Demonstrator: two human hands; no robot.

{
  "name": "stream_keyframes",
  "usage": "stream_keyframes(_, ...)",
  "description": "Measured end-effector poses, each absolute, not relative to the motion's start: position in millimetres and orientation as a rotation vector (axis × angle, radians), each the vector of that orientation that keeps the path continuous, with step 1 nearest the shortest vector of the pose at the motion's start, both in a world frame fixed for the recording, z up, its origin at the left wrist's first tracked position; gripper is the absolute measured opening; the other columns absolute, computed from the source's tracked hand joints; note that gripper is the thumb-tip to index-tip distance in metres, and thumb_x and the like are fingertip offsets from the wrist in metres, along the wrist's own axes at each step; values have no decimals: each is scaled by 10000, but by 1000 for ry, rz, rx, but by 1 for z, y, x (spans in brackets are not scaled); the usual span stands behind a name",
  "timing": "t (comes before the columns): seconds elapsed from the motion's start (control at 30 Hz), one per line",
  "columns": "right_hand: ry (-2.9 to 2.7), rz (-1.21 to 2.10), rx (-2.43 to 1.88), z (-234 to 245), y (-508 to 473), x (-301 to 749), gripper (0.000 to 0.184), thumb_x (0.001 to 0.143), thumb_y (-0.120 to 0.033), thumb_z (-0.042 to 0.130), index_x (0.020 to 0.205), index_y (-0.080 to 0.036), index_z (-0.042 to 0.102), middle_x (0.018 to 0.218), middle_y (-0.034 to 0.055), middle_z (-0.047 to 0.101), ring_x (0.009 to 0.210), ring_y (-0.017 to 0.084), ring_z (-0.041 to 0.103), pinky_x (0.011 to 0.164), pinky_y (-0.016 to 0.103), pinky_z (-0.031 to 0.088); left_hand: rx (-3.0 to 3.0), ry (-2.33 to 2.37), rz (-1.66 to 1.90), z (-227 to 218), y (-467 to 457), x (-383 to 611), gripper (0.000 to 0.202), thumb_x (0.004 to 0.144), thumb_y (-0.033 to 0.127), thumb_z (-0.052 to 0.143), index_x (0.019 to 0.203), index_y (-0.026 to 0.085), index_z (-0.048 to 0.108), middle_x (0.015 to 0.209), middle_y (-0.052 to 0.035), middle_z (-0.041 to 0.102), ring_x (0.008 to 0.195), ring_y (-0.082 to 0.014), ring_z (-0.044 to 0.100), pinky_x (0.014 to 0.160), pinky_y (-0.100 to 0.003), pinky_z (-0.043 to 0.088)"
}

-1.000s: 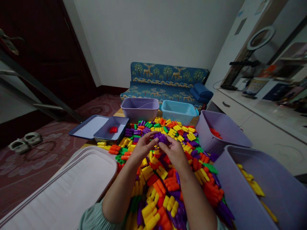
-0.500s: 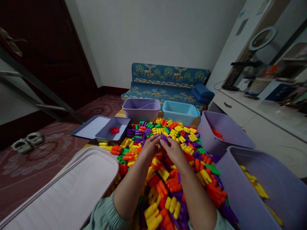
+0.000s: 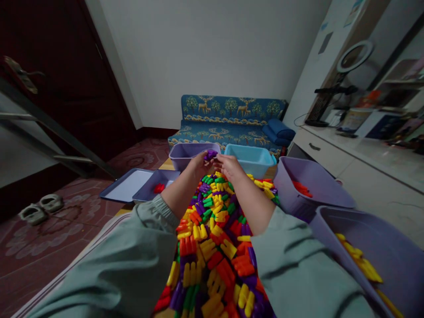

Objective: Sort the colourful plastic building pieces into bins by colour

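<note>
A purple plastic toy block point(image 3: 210, 155) is held out in front of me, level with the near rim of the far purple bin point(image 3: 179, 160). My left hand point(image 3: 199, 163) grips it from the left. On its right end, the bent fingers of my right hand point(image 3: 229, 165) close against it. How exactly the fingertips sit on it is too small to make out. Below both forearms spreads a thick pile of toy blocks point(image 3: 217, 236) in yellow, orange, green and purple.
Beside the far purple bin stands a light blue bin point(image 3: 253, 164). Two purple bins line the right side, one with red blocks point(image 3: 301, 188), the nearer with yellow blocks point(image 3: 359, 258). An open tin point(image 3: 149, 185) with a red block lies left. A patterned sofa point(image 3: 232, 126) is behind.
Both hands have moved forward and up, away from the pile to the far bins, carrying the purple block. My sleeves now cover the white lids at the left.
</note>
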State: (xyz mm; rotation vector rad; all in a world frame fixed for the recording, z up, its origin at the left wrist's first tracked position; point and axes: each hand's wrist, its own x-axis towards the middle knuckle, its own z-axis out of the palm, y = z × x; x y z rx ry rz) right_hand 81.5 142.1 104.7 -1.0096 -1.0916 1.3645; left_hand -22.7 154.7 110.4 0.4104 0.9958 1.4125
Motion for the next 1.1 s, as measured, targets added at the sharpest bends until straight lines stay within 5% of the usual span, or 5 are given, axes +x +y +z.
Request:
stream_keyframes(0.13,-989,1438,-1058,120,171,61,100,912,-240,549,854,-162,575,670,-12,629,486,51,527,497,156,449,391,1021,1445,128,182,-37,180,916,120,459,1050,110,580,628,-2,543,486,-76,517,465,-155,478)
stream_keyframes(0.4,-937,1549,-1084,114,176,61,451,952,-503,410,1204,-145,516,1121,129,631,634,97,616,469,194,467,434,1061,1424,132,174,-50,457,925,342,489,1318,119,420,1054,-166,589,819,-198,643,616,-264,533)
stream_keyframes(0.6,-1089,1364,-1019,86,138,83,418,856,-533,551,1049,-168,615,1103,94,665,768,125,661,525,177,463,600,1142,1435,94,120,-36,352,847,250,575,1188,162,567,1009,-105,628,783,-166,625,707,-280,505)
stream_keyframes(0.83,-1477,935,-1202,33,81,142,307,713,-429,660,847,-155,698,835,69,726,808,217,668,766,363,526,1685,1825,1138,31,39,-28,400,701,167,666,1101,177,684,1152,-132,630,1116,-293,547,981,-392,391)
stream_keyframes(1.1,-1808,589,-1485,5,45,173,382,686,-186,675,1068,-194,677,1108,76,688,1044,236,631,962,417,466,1931,2155,448,16,16,-33,636,705,313,700,1317,202,569,1143,-165,598,1057,-317,575,880,-367,434)
